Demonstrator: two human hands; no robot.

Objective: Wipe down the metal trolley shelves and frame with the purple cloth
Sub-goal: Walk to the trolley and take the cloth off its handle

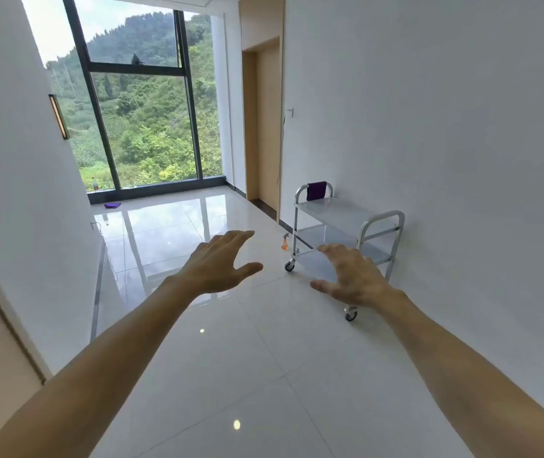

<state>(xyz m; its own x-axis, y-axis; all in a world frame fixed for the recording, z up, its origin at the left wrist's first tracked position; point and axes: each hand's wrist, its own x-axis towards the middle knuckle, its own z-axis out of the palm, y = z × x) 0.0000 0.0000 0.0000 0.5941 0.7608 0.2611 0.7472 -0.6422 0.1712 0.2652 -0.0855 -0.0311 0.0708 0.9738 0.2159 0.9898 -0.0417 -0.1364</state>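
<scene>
A metal trolley [340,214] with three shelves and castor wheels stands against the right wall, some way ahead of me. A purple cloth [316,190] hangs over its far handle bar. My left hand [219,262] is stretched forward over the floor, fingers spread, holding nothing. My right hand [351,276] is also stretched out with relaxed fingers and holds nothing; it overlaps the trolley's lowest shelf in the view but is well short of it.
An orange spray bottle [284,242] stands on the glossy tiled floor just left of the trolley. A second purple cloth [112,205] lies on the floor near the big window [151,127]. A wooden door [265,127] is beyond the trolley. A bottle [95,184] stands by the window.
</scene>
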